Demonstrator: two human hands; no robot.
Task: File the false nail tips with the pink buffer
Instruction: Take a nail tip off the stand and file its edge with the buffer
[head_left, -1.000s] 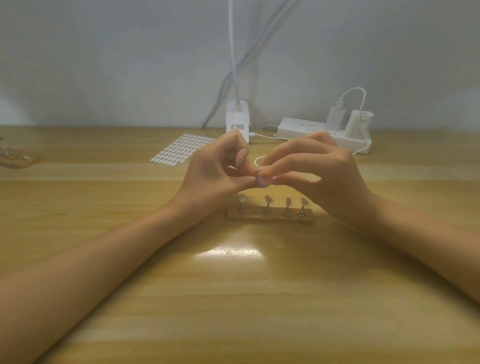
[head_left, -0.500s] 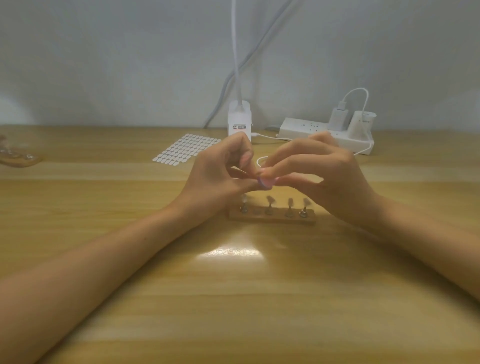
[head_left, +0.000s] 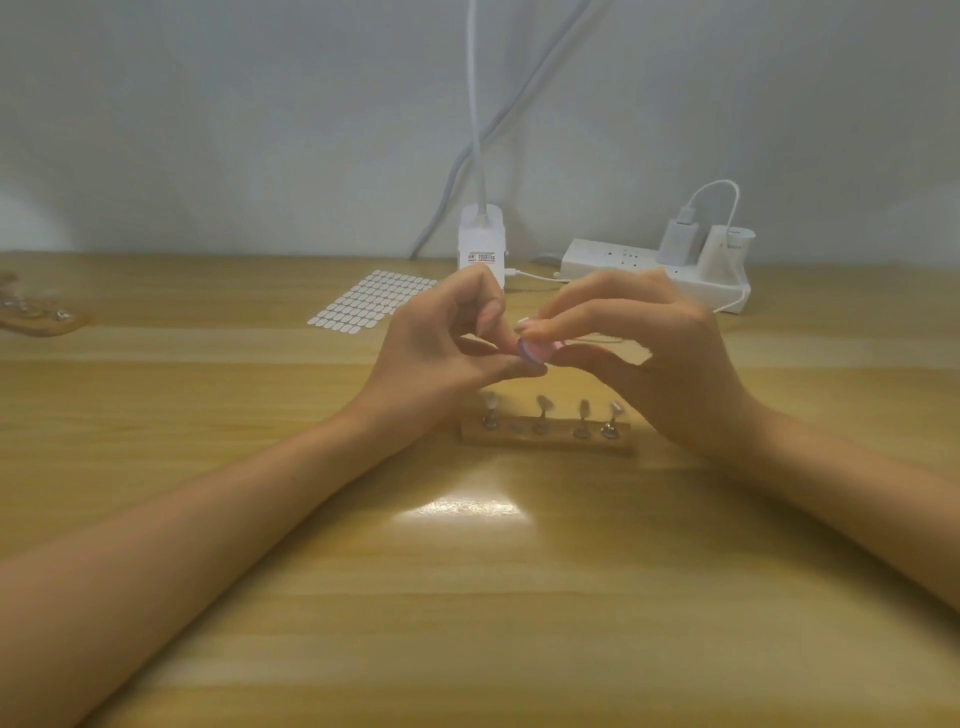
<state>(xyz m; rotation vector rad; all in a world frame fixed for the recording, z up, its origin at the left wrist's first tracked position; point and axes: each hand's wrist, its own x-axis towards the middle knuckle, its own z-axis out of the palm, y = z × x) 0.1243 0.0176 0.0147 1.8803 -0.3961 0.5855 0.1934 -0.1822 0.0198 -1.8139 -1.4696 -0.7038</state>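
Both hands meet above the middle of the wooden table. My right hand (head_left: 660, 353) pinches the small pink buffer (head_left: 535, 351) between thumb and forefinger. My left hand (head_left: 441, 353) has thumb and fingers curled together against the buffer's end; what it pinches is too small and hidden to make out. Just below the hands lies a wooden holder (head_left: 545, 441) with several false nail tips (head_left: 543, 405) standing on metal stems, one position bare.
A sheet of white adhesive tabs (head_left: 374, 301) lies behind the left hand. A white lamp base (head_left: 482, 244) and a power strip (head_left: 654, 270) with chargers and cables stand at the back by the wall. Another wooden holder (head_left: 36, 317) sits at the far left.
The hands stay together above the holder; the right hand's fingers and the buffer have shifted slightly against the left fingertips.
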